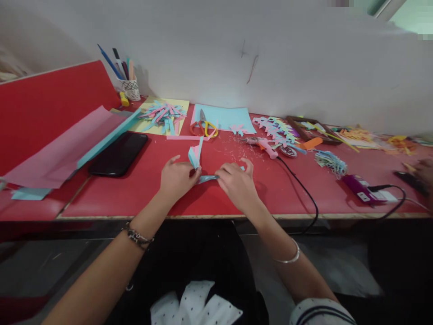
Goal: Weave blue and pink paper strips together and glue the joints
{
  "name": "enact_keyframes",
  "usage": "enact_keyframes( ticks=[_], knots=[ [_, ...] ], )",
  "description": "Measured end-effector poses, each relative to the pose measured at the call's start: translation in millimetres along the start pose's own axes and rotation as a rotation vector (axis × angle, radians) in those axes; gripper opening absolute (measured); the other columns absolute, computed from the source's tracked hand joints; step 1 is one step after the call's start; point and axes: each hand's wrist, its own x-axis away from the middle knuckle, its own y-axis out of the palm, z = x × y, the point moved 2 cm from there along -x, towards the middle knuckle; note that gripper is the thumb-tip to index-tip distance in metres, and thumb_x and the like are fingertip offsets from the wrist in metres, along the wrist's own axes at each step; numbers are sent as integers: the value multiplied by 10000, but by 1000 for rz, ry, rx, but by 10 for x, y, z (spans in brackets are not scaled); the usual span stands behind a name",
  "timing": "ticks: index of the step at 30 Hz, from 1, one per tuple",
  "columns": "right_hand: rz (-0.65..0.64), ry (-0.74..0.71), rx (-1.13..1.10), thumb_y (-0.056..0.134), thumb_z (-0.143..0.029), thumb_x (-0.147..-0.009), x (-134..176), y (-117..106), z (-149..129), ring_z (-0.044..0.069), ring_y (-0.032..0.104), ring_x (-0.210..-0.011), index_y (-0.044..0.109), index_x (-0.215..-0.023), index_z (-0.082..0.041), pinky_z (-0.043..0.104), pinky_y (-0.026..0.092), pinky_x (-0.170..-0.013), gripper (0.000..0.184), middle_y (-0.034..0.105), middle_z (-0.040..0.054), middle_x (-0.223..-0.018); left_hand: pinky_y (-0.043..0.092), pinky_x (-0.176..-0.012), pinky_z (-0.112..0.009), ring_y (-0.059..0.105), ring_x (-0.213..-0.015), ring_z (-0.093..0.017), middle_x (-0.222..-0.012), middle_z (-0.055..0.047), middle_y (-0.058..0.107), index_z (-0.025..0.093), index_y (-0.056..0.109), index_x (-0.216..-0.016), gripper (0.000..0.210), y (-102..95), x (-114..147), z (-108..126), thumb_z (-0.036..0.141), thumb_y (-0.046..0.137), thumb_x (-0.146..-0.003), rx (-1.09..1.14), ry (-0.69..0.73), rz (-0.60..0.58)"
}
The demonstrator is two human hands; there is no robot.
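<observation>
Between my hands, above the red table (135,198), is a folded blue and pink paper strip (207,179). My left hand (179,178) pinches its left part, where a blue and pink end (195,155) stands upright. With fingers closed on the strip's right part, my right hand (236,183) lies close to the tabletop; a small blue tip shows past its fingers. Just beyond the hands are a loose pink strip (184,137) and yellow and red-handled scissors (204,126), the latter resting on a light blue sheet (233,115).
A black phone (119,153) and pink paper (67,149) lie left, near a pen cup (131,89). Cut strips (165,115) are heaped on yellow paper. Rightward are a pink glue gun (265,145) with its cord, woven paper chains (275,130), a purple power strip (361,189) and another person's hand (425,174).
</observation>
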Motion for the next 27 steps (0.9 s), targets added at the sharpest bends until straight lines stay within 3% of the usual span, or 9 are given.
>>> enact_keyframes(
  ticks=[4, 10, 19, 27],
  knots=[
    [12, -96, -3, 395, -153, -867, -160, -80, -34, 165, 512, -913, 627, -841, -241, 428, 114, -966, 250, 613, 11, -919, 454, -823, -367, 574, -467, -161, -466, -16, 612, 206, 596, -517, 349, 2, 3, 2, 327, 391, -772, -38, 29, 39],
    [19, -172, 8, 422, -170, -864, -345, -69, -74, 184, 469, -1016, 636, -869, -254, 465, 85, -982, 231, 577, 33, -1089, 373, -948, -407, 592, -503, -170, -525, -19, 643, 211, 591, -551, 322, -28, 5, 18, 330, 370, -752, 24, 48, -19],
    [-50, -275, -9, 440, -156, -857, -406, -103, -67, 190, 445, -1068, 641, -873, -237, 465, 141, -979, 217, 552, 57, -1143, 314, -999, -440, 603, -518, -158, -552, 4, 657, 223, 607, -582, 296, -53, 12, 43, 348, 394, -746, 75, 60, -26],
    [42, -364, -8, 488, -203, -843, -463, -20, -39, 211, 408, -1105, 632, -854, -234, 492, 170, -957, 147, 520, 66, -1184, 349, -962, -433, 604, -503, -153, -526, 17, 651, 212, 606, -569, 292, -27, 10, 20, 331, 415, -756, 47, 60, 19]
  ],
)
